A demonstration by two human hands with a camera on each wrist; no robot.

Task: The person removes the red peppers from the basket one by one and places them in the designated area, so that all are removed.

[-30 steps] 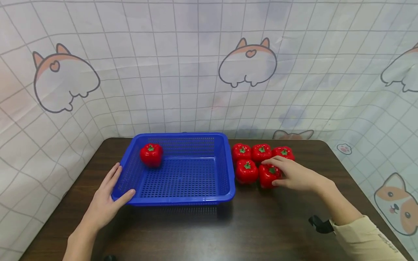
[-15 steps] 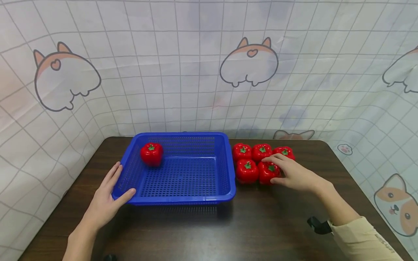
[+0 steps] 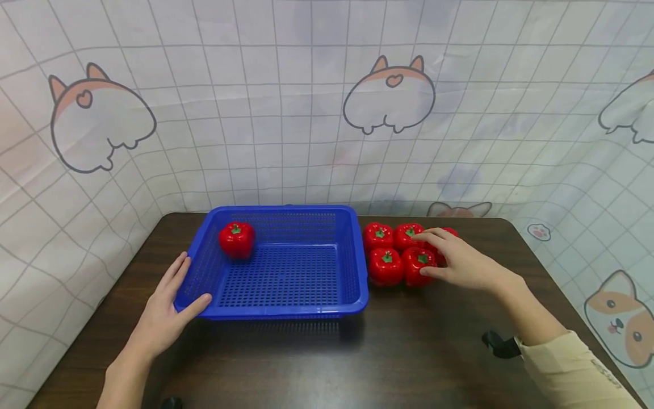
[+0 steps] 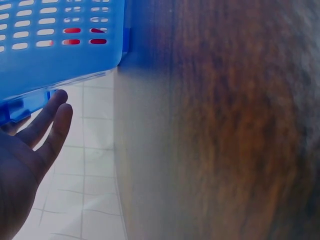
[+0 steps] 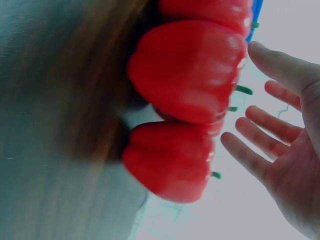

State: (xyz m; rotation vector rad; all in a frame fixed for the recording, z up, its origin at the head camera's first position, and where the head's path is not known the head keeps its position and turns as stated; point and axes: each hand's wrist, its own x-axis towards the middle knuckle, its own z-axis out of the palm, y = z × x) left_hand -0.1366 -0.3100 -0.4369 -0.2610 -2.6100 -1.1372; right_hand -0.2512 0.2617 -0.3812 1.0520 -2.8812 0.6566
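My left hand (image 3: 162,318) rests at the near left corner of a blue plastic basket (image 3: 283,312). Its thumb lies by the front rim and the straight fingers lie along the outer left side; in the left wrist view the fingers are loosely bent beside the rim. One red bell pepper (image 3: 237,241) stands in the basket's far left part. My right hand (image 3: 462,264) hovers over the grouped red peppers. In the right wrist view its fingers are spread, apart from the nearest pepper (image 5: 187,70). In the head view it partly hides the far right pepper (image 3: 451,231).
Several red peppers (image 3: 386,267) with green stems stand close together beside the basket's right wall, on the dark wooden table (image 3: 306,363). A grid-patterned cloth (image 3: 291,113) with corgi drawings hangs behind and at both sides. A black strap (image 3: 501,345) shows by the right sleeve.
The near right pepper has slid left and back, against its neighbour. My right hand has shifted slightly away from me and come off that pepper. The left hand stays put.
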